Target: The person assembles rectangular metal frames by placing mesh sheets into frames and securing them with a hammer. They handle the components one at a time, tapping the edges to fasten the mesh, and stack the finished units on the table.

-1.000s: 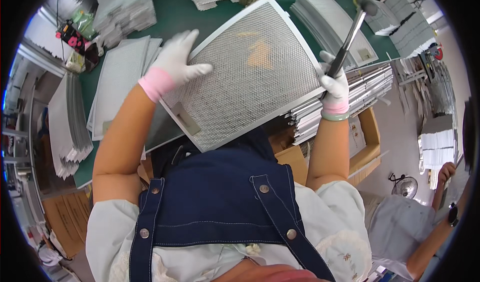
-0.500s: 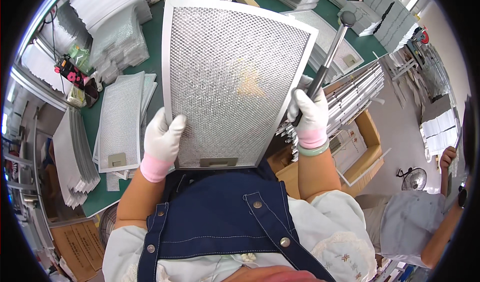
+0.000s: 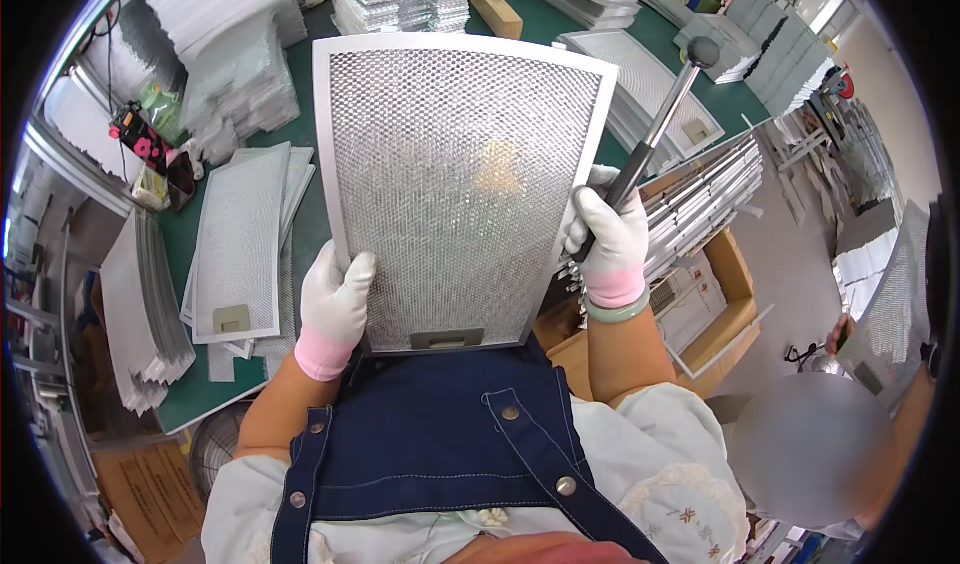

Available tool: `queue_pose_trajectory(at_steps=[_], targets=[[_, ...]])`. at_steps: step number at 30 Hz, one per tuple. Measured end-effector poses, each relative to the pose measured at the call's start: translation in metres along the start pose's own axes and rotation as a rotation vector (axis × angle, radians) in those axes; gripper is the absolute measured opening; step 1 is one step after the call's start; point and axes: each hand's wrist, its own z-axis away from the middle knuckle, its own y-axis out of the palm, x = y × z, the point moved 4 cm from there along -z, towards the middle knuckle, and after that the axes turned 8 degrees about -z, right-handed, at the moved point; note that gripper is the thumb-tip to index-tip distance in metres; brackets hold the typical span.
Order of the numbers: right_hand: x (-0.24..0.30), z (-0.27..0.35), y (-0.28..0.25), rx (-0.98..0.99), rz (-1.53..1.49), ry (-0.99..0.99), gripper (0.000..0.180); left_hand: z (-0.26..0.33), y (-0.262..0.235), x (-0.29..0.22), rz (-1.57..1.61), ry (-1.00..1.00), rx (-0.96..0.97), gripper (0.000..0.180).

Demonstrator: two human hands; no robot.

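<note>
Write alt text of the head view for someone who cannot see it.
A rectangular silver mesh panel with a pale frame is held up between a person's white-gloved left hand and right hand, which also grips a black-handled, round-headed mallet. Beyond, more mesh panels lie stacked on a green worktable.

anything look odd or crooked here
The stacked mesh panels left of the left hand lie askew, their edges out of line. The held panel shows a yellowish patch; stain or something behind the mesh, I can't tell.
</note>
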Motion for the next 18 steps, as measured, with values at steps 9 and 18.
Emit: queue_pose_trajectory(at_steps=[9, 18], targets=[[-0.017, 0.006, 0.003, -0.007, 0.631, 0.032, 0.037, -0.029, -0.004, 0.052, -0.782, -0.242, -0.119, 0.073], [-0.054, 0.036, -0.027, 0.219, 0.869, 0.276, 0.027, -0.070, -0.168, 0.073, -1.312, -0.453, -0.083, 0.067]])
